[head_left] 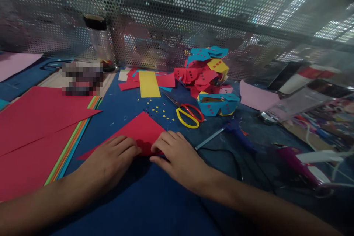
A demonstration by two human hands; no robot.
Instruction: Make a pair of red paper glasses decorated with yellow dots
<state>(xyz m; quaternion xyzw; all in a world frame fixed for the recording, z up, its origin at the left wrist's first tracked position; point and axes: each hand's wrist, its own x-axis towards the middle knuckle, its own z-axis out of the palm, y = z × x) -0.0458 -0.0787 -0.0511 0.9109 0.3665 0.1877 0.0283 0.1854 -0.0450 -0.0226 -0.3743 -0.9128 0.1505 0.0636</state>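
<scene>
A red sheet of paper (143, 129) lies on the blue tabletop, folded into a triangle with its peak pointing away from me. My left hand (112, 158) rests on its near left part, fingers curled together at the near edge. At the right side of that edge, my right hand (177, 156) grips the paper with bent fingers above and the thumb below. Both hands partly cover the sheet. Just beyond it are scissors (189, 115) with one red and one yellow handle, lying partly open, and tiny yellow paper bits (156, 108).
Stacked coloured sheets (33, 118) lie at left, red on top. Behind are a yellow paper strip (149, 84), a pile of red paper pieces (197, 75) and a blue paper shape (218, 104). At right lie a blue glue gun (240, 134) with its cord and a purple tool (298, 164).
</scene>
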